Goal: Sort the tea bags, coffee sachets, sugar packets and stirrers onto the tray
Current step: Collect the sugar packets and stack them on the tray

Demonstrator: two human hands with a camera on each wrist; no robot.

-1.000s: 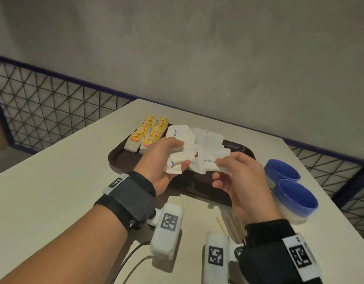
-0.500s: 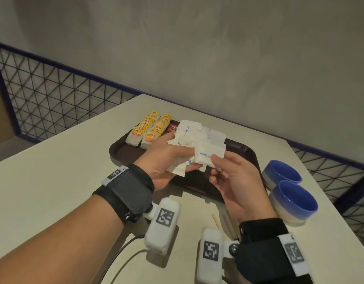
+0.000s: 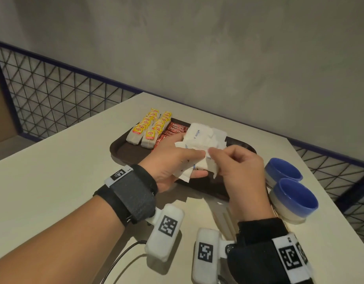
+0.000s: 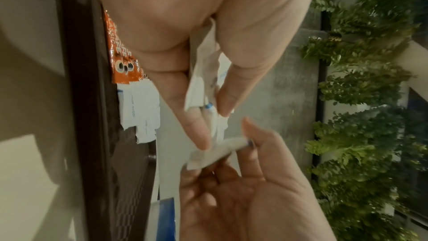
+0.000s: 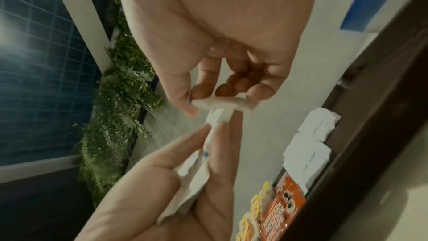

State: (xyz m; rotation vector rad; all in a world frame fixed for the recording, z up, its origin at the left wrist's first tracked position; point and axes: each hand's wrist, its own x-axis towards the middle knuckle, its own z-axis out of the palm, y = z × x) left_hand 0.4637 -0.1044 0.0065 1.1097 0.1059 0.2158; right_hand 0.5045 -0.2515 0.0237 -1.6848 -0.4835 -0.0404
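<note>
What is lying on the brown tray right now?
On the tray: yellow-tagged tea bags at the left, red coffee sachets beside them, then white sugar packets. Both hands, holding more packets, cover the tray's near middle, so anything there is hidden.

Two blue bowls [image 3: 293, 193] are sitting at the table's right edge. One tray [image 3: 123, 149] is carrying two rows of tea bags [image 3: 149, 129], some coffee sachets [image 3: 176, 129] and sugar packets [image 3: 205, 134], all too overlapped to count. Two hands are showing.
</note>
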